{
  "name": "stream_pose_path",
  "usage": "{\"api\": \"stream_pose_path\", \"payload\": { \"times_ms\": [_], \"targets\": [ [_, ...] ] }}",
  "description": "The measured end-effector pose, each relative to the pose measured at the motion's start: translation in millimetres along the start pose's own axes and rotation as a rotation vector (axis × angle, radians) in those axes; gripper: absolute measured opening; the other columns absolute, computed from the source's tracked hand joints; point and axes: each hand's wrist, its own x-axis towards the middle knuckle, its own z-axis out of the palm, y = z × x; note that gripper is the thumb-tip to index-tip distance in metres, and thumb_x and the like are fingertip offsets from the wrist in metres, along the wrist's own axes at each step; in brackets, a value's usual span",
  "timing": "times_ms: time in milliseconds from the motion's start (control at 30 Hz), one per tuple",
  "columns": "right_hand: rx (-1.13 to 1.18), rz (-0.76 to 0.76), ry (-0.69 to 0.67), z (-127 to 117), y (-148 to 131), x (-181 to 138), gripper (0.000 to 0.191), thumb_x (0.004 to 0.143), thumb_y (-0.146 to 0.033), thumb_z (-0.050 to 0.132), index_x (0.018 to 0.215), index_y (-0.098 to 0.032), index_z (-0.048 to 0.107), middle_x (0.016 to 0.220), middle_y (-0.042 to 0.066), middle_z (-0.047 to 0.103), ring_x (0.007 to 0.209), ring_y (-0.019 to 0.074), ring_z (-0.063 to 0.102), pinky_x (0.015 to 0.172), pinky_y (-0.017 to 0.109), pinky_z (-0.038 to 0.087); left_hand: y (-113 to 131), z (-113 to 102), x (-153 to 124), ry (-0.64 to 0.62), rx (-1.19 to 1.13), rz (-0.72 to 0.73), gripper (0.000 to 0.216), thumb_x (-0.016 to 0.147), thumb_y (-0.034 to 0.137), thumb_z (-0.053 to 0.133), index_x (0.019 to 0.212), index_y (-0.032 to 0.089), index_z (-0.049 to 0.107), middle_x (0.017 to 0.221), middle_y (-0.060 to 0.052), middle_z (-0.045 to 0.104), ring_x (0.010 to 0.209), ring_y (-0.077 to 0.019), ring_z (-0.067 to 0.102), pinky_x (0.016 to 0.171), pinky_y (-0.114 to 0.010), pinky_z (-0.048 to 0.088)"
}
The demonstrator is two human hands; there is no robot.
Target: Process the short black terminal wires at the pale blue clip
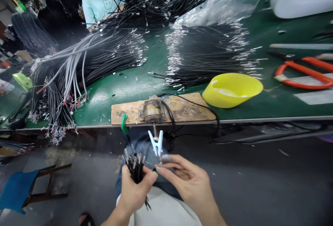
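Low in the middle, over my lap, my left hand (136, 188) is wrapped round a bundle of short black cables (135, 168) with stripped, silvery ends pointing up. My right hand (188, 181) pinches the end of one black cable close to the left thumb. Just above those fingertips is a light blue clothespin-like clip (156, 144), mounted on the shaft of a small motor (153, 110). The motor is fixed to a wooden board (187, 108) at the table's front edge. Whether the cable end touches the clip cannot be told.
A green table (104, 94) carries a pile of black cables (205, 54), grey cables (74, 58), a yellow oval cup (232, 90) and orange-handled scissors (304, 73). A green clamp (124, 123) grips the board. Another person (102, 4) sits across. A blue chair (19, 189) stands left.
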Motion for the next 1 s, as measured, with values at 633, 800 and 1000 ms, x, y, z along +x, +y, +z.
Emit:
{"api": "stream_pose_path", "payload": {
  "times_ms": [633,800,1000],
  "targets": [
    [0.140,0.001,-0.251,1,3,6,0.030,0.068,-0.046,0.069,0.057,-0.019,0.063,0.058,0.002,0.053,0.057,0.0167,0.049,0.054,0.028,0.041,-1,0,7,-0.080,-0.078,-0.064,0.042,0.056,0.054,0.074,0.059,0.015,0.059,0.044,0.004,0.046,0.037,-0.0057,0.034,0.039,-0.022,0.027],
    [0.531,0.311,-0.328,8,14,19,0.034,0.055,-0.045,0.076,0.051,-0.016,0.060,0.048,-0.003,0.045,0.045,0.0105,0.038,0.044,0.023,0.034,10,0,8,-0.108,-0.050,0.058,0.028,0.054,0.040,0.080,0.055,0.015,0.067,0.053,-0.001,0.056,0.052,-0.0131,0.049,0.053,-0.027,0.041],
    [0.500,0.244,-0.167,20,-9,46,0.037,0.062,-0.053,0.073,0.059,-0.016,0.066,0.056,0.002,0.060,0.052,0.0140,0.051,0.052,0.025,0.043,16,0,6,-0.043,-0.035,0.233,0.016,0.055,0.031,0.080,0.056,0.018,0.070,0.060,-0.002,0.058,0.056,-0.0143,0.051,0.055,-0.027,0.042]
  ]
}}
